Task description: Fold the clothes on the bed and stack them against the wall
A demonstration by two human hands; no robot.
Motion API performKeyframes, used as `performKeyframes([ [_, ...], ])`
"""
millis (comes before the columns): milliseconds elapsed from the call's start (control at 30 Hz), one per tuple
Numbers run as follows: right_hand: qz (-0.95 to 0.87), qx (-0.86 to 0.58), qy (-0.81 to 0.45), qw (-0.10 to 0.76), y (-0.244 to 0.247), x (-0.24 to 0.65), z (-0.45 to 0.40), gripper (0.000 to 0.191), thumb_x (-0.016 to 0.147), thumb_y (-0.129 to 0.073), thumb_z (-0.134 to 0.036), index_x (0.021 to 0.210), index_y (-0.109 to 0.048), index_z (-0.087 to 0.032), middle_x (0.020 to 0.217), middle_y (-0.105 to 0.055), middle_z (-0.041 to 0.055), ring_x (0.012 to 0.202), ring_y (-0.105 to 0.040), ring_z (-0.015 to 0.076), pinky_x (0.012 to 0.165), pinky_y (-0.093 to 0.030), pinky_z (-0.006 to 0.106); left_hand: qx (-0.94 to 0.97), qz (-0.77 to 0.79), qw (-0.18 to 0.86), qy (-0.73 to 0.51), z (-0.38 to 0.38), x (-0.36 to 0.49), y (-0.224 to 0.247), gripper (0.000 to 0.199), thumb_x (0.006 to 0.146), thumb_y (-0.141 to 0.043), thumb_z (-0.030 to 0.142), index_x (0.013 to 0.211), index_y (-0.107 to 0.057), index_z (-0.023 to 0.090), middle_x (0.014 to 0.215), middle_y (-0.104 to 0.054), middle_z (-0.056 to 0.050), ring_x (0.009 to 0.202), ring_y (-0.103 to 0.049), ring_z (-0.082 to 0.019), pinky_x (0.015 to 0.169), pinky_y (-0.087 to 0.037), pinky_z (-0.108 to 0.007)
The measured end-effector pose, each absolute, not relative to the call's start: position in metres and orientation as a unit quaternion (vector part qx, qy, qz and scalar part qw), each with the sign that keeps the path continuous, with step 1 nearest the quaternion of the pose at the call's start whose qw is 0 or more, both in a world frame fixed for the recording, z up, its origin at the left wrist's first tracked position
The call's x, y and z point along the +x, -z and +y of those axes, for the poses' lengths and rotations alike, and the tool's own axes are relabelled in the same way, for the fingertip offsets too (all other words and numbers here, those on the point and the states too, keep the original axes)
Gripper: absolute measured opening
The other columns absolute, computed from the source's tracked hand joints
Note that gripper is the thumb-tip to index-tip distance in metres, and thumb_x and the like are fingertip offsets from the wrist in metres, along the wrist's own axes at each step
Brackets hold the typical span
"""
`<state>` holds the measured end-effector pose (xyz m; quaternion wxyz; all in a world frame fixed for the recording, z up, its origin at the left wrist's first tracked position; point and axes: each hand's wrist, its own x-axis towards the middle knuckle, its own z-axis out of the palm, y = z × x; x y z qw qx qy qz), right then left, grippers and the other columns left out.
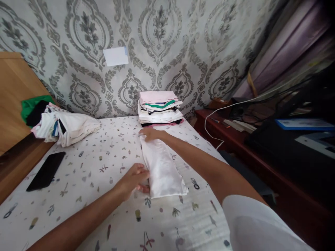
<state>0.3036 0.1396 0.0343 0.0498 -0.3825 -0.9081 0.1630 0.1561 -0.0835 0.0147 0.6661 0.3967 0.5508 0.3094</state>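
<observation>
A white garment (164, 170), folded into a long strip, lies on the patterned bedsheet (104, 209) in front of me. My right hand (151, 134) grips its far end, fingers closed at the far left corner. At the near left edge, my left hand (134, 178) has its fingers and thumb around the cloth; the fingertips are partly hidden by it. Just beyond my right hand stands a neat stack of folded clothes (160, 109), with a pink piece on top and white, green and black layers below.
A loose heap of clothes (75, 127) lies at the far left against a wooden board (15, 101). A black phone (46, 171) rests on the sheet nearby. To the right, a dark red desk (209, 122) carries a white cable (235, 104) and other items. Patterned wallpaper (159, 42) closes off the back.
</observation>
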Motion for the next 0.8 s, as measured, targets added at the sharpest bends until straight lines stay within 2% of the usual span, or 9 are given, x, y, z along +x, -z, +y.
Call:
performKeyframes([
  [100, -0.889, -0.402, -0.221, 0.018, -0.033, 0.302, 0.154, 0.037, 0.065, -0.072, -0.006, 0.101, -0.071, -0.012, 0.098, -0.072, 0.0066, 0.083, -0.064, 0.0186, 0.07, -0.046, 0.024, 0.404, 0.569, 0.682, -0.218, -0.086, 0.17, -0.024, 0.041, 0.075, -0.076, 0.038, 0.103, -0.052, 0.02, 0.085, -0.07, -0.008, 0.067, -0.068, -0.02, 0.05, -0.053, -0.029],
  [167, -0.875, -0.412, -0.255, 0.016, -0.034, 0.306, 0.158, 0.022, 0.062, -0.072, -0.007, 0.083, -0.069, -0.013, 0.082, -0.069, 0.0025, 0.074, -0.06, 0.016, 0.065, -0.043, 0.023, 0.419, 0.579, 0.682, -0.155, -0.08, 0.178, -0.026, 0.028, 0.076, -0.074, 0.033, 0.089, -0.053, 0.019, 0.061, -0.063, 0.0, 0.046, -0.057, -0.014, 0.042, -0.043, -0.025],
  [233, -0.861, -0.422, -0.283, 0.035, -0.036, 0.316, 0.157, 0.015, 0.061, -0.071, -0.008, 0.072, -0.064, -0.014, 0.07, -0.062, -0.0014, 0.067, -0.055, 0.0136, 0.061, -0.04, 0.023, 0.433, 0.587, 0.674, -0.123, -0.075, 0.18, -0.029, 0.02, 0.073, -0.073, 0.024, 0.077, -0.054, 0.019, 0.05, -0.054, 0.004, 0.038, -0.046, -0.009, 0.039, -0.034, -0.022],
  [333, -0.834, -0.443, -0.311, 0.105, -0.044, 0.345, 0.15, 0.012, 0.065, -0.066, -0.013, 0.07, -0.056, -0.017, 0.067, -0.056, -0.0042, 0.064, -0.051, 0.0116, 0.059, -0.039, 0.022, 0.455, 0.562, 0.677, -0.137, -0.069, 0.164, -0.04, 0.014, 0.065, -0.073, 0.017, 0.072, -0.061, 0.017, 0.053, -0.057, 0.003, 0.045, -0.049, -0.01, 0.043, -0.036, -0.021],
  [433, -0.796, -0.474, -0.323, 0.196, -0.053, 0.384, 0.138, 0.011, 0.073, -0.06, -0.025, 0.08, -0.052, -0.02, 0.075, -0.058, -0.0032, 0.068, -0.054, 0.0131, 0.06, -0.042, 0.022, 0.441, 0.5, 0.709, -0.23, -0.063, 0.129, -0.053, 0.025, 0.061, -0.075, 0.019, 0.085, -0.068, 0.017, 0.081, -0.073, -0.005, 0.078, -0.067, -0.019, 0.065, -0.052, -0.025],
  [500, -0.767, -0.497, -0.323, 0.244, -0.052, 0.407, 0.127, 0.016, 0.077, -0.057, -0.032, 0.088, -0.051, -0.022, 0.079, -0.06, -0.0019, 0.07, -0.057, 0.015, 0.06, -0.045, 0.024, 0.392, 0.489, 0.718, -0.303, -0.056, 0.107, -0.056, 0.033, 0.062, -0.076, 0.022, 0.094, -0.067, 0.017, 0.096, -0.075, -0.008, 0.096, -0.068, -0.025, 0.078, -0.056, -0.031],
  [533, -0.748, -0.519, -0.318, 0.263, -0.048, 0.414, 0.121, 0.018, 0.078, -0.057, -0.034, 0.09, -0.051, -0.022, 0.079, -0.06, -0.0015, 0.07, -0.058, 0.0158, 0.06, -0.046, 0.024, 0.366, 0.497, 0.712, -0.334, -0.051, 0.099, -0.055, 0.035, 0.063, -0.075, 0.023, 0.096, -0.066, 0.016, 0.097, -0.075, -0.01, 0.098, -0.069, -0.027, 0.08, -0.057, -0.033],
  [667, -0.674, -0.628, -0.269, 0.283, -0.015, 0.424, 0.099, 0.016, 0.079, -0.059, -0.031, 0.091, -0.055, -0.022, 0.077, -0.063, -0.0008, 0.069, -0.06, 0.0173, 0.06, -0.048, 0.027, 0.315, 0.559, 0.646, -0.414, -0.028, 0.088, -0.037, 0.022, 0.069, -0.071, 0.015, 0.086, -0.057, 0.016, 0.077, -0.072, -0.009, 0.073, -0.071, -0.023, 0.066, -0.057, -0.032],
  [800, -0.667, -0.668, -0.205, 0.26, 0.002, 0.424, 0.083, 0.018, 0.082, -0.057, -0.021, 0.1, -0.061, -0.022, 0.083, -0.066, 0.0012, 0.083, -0.063, 0.0203, 0.075, -0.05, 0.032, 0.364, 0.606, 0.573, -0.415, -0.019, 0.086, -0.021, 0.018, 0.077, -0.061, 0.012, 0.078, -0.045, 0.02, 0.063, -0.064, -0.002, 0.056, -0.065, -0.017, 0.06, -0.056, -0.03],
])
